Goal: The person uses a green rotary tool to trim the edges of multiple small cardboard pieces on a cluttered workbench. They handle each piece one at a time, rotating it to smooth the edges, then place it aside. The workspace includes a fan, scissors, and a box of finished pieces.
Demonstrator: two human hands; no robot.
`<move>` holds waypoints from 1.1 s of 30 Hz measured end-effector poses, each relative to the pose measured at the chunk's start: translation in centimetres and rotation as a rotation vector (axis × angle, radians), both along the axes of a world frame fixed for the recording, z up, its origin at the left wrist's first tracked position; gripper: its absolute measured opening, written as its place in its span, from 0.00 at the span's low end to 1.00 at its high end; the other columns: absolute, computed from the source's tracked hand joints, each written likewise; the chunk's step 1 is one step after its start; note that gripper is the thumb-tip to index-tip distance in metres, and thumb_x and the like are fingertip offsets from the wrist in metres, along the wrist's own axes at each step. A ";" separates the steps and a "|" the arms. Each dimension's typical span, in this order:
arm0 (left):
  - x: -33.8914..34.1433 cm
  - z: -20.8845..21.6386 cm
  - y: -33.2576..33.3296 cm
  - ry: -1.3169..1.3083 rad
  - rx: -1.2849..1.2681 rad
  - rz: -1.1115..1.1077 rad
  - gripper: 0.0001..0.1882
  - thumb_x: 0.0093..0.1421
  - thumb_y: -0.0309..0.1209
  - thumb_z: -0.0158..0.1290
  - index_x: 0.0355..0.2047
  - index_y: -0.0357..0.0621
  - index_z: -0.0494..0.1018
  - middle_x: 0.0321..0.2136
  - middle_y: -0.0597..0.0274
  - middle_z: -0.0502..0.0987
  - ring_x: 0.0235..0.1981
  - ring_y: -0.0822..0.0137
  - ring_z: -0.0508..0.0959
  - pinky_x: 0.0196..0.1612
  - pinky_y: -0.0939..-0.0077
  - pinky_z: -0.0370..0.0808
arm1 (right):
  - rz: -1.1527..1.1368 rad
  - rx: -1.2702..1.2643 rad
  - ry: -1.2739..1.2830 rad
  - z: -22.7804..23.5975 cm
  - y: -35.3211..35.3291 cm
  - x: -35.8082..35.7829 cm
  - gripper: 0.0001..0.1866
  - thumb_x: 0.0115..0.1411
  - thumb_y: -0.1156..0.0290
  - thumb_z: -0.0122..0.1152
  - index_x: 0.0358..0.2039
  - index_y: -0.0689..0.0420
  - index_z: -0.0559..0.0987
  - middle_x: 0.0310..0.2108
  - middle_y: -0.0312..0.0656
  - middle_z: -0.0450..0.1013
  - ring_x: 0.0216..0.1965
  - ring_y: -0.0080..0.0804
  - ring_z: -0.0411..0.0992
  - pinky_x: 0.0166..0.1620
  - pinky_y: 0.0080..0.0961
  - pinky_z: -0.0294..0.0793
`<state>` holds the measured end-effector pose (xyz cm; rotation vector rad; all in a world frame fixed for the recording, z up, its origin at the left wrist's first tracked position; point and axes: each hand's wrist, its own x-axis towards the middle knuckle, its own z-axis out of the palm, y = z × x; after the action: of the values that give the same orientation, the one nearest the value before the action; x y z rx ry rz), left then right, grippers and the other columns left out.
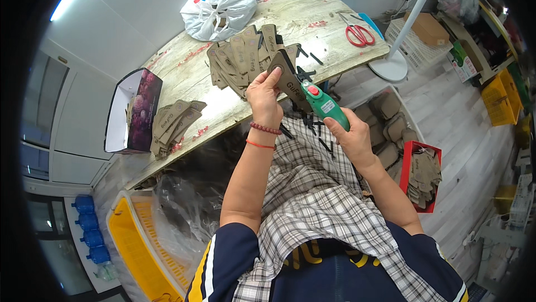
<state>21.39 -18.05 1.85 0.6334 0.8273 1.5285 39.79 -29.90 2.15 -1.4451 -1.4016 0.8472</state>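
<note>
My left hand [264,94] is closed on the upper end of a flat brown fabric piece [290,83] with a dark edge and printed lettering. Wrapped in my right hand [353,137] is a green handheld electric cutter [325,105] with a red button. The cutter's front end meets the side of the fabric piece, and its blade is too small to make out. Just beyond my left hand, a fanned pile of similar brown pieces [237,59] lies on the table. Black trimmings [306,74] lie at the table edge and on my plaid apron [312,162].
On the marbled table [301,9] are a white plastic bag [219,14], red scissors [359,35], a second pile [176,120] and an open box [131,115]. A red box of pieces [422,176], a yellow crate [134,240] and a fan stand [391,67] surround me.
</note>
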 end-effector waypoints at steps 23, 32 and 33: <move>0.5 -0.8 -3.6 0.141 -0.011 -0.127 0.03 0.58 0.23 0.56 0.32 0.36 0.78 0.28 0.65 0.80 0.26 0.79 0.76 0.31 0.85 0.72 | 0.016 -0.008 0.021 0.8 0.0 0.7 0.24 0.58 0.51 0.64 0.39 0.63 0.77 0.18 0.35 0.70 0.19 0.20 0.66 0.25 0.22 0.68; -2.8 0.9 -2.0 0.458 0.052 -0.241 0.03 0.59 0.24 0.55 0.33 0.37 0.77 0.27 0.67 0.79 0.25 0.79 0.76 0.29 0.85 0.73 | 0.081 0.005 -0.031 0.8 0.0 1.4 0.26 0.57 0.50 0.64 0.41 0.63 0.77 0.19 0.39 0.71 0.21 0.23 0.68 0.26 0.24 0.69; -3.1 1.2 -2.0 0.477 0.061 -0.266 0.03 0.59 0.24 0.55 0.33 0.37 0.77 0.27 0.68 0.79 0.24 0.80 0.75 0.29 0.85 0.73 | 0.089 -0.003 -0.029 0.8 0.0 1.4 0.26 0.57 0.50 0.64 0.41 0.63 0.77 0.20 0.39 0.71 0.21 0.23 0.69 0.27 0.24 0.69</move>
<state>18.33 -20.02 3.03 1.1335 1.0069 1.1773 41.23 -29.88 2.96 -1.4113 -1.4966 0.8878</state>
